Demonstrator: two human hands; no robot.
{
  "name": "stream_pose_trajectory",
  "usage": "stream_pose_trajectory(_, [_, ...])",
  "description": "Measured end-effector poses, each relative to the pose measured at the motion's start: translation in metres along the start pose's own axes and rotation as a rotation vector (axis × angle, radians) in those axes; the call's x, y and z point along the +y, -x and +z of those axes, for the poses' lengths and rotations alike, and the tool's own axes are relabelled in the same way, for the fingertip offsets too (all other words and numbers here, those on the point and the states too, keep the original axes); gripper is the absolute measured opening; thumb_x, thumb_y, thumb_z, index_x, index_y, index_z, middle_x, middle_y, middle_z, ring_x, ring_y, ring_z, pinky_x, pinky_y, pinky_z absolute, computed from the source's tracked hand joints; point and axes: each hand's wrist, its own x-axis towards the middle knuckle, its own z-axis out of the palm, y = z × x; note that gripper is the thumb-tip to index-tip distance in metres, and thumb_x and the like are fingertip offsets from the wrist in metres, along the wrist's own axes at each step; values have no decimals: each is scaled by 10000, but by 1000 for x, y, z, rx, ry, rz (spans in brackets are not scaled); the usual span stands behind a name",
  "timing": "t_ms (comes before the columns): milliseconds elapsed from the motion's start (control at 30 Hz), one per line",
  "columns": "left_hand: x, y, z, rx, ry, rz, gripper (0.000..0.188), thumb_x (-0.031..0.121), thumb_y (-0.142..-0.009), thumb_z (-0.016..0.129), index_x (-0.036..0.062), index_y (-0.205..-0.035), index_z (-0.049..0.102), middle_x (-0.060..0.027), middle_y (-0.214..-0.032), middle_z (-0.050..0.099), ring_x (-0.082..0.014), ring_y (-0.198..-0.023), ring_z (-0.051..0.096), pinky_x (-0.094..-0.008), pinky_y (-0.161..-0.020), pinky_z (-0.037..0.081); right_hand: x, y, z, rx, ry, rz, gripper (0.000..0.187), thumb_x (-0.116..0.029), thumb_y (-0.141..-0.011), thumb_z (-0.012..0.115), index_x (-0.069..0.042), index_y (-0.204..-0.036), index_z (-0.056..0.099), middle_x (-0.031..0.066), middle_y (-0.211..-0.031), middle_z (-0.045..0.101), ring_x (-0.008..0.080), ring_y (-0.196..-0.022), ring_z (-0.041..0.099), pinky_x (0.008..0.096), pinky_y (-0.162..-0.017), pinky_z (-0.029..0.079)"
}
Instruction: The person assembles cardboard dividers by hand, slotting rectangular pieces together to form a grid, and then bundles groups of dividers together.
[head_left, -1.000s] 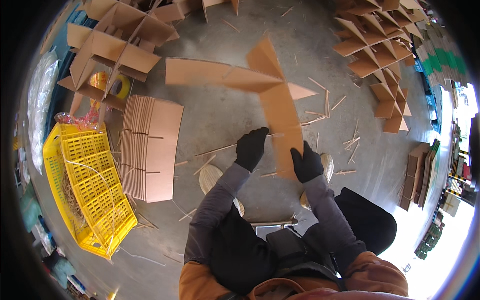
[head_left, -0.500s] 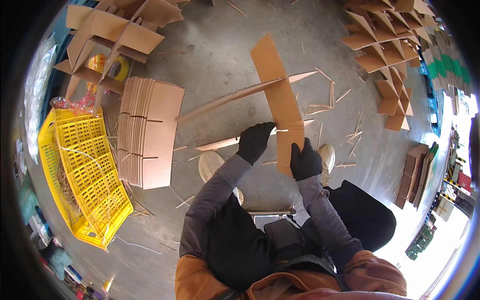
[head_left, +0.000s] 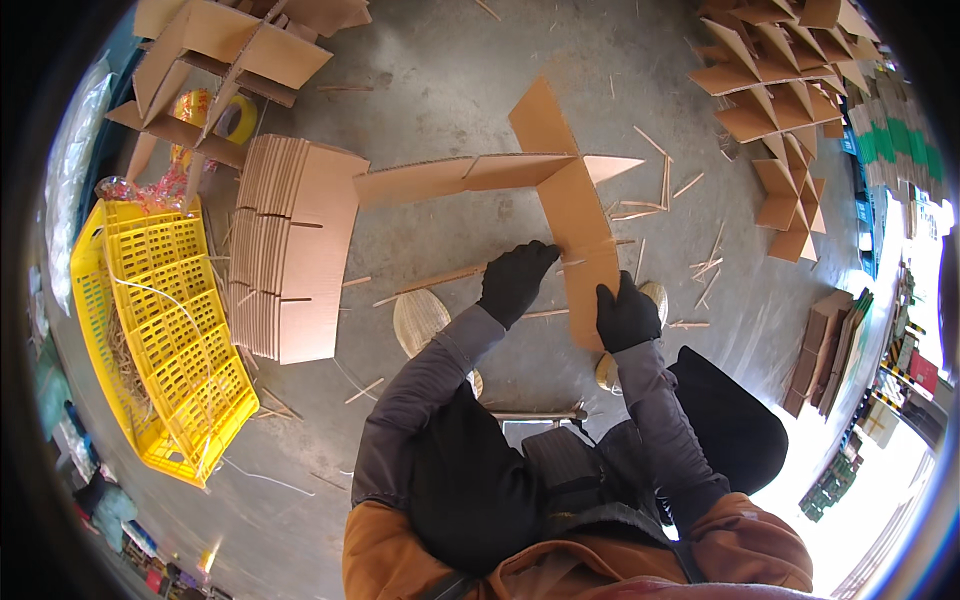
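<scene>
My right hand, in a black glove, grips the right edge of a long cardboard divider strip near its lower end. A second strip crosses it farther up through a slot, reaching left. My gloved left hand is closed at the left edge of the long strip. In its fingers is a thin cardboard strip, seen nearly edge-on, that runs out to the left; its far end shows just past the long strip's right edge. The left fingertips are partly hidden.
Left of my hands stands a stack of slotted cardboard strips, beside a yellow plastic crate. Assembled cardboard dividers stand at far left and far right. Cardboard scraps litter the concrete floor. Folded cardboard leans at right.
The upper cross strip has turned, so more of its broad face shows. The divider and both hands have shifted slightly to the right; both hands keep their grip.
</scene>
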Motion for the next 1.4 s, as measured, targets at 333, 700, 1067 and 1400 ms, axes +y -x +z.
stream_pose_trajectory(333, [9, -14, 9, -132, -1, -57, 271, 79, -812, 460, 157, -1034, 596, -37, -877, 601, -213, -722, 612, -348, -616, 497, 21, -19, 57, -48, 46, 43, 318, -344, -898, 425, -57, -1027, 472, 238, -740, 623, 426, -691, 604, 528, -603, 458])
stream_pose_trajectory(700, [-3, 17, -5, -223, 217, -191, 222, 189, -828, 562, 124, -1034, 612, -76, -1000, 625, -229, -891, 617, -346, -767, 489, 26, -14, 136, -212, 192, 29, 329, -356, -894, 413, -64, -1007, 514, 230, -779, 636, 383, -745, 631, 503, -662, 486])
stream_pose_trajectory(1067, [-181, 128, -145, 286, -821, -1032, 576, 272, -630, 772, 69, -1093, 496, -104, -1005, 551, -275, -931, 544, -403, -752, 428, 50, -25, 29, -79, 287, 85, 621, -427, -702, 696, -67, -1176, 518, 162, -1143, 557, 342, -1073, 516, 442, -888, 420])
stream_pose_trajectory(1400, [-156, 127, -106, 364, -773, -937, 937, 373, -463, 848, 69, -1230, 403, -160, -1205, 461, -340, -1141, 424, -449, -895, 395, -68, -19, 28, 175, -219, -493, 360, -255, -760, 707, -49, -1026, 579, 151, -1064, 593, 277, -942, 591, 364, -810, 469])
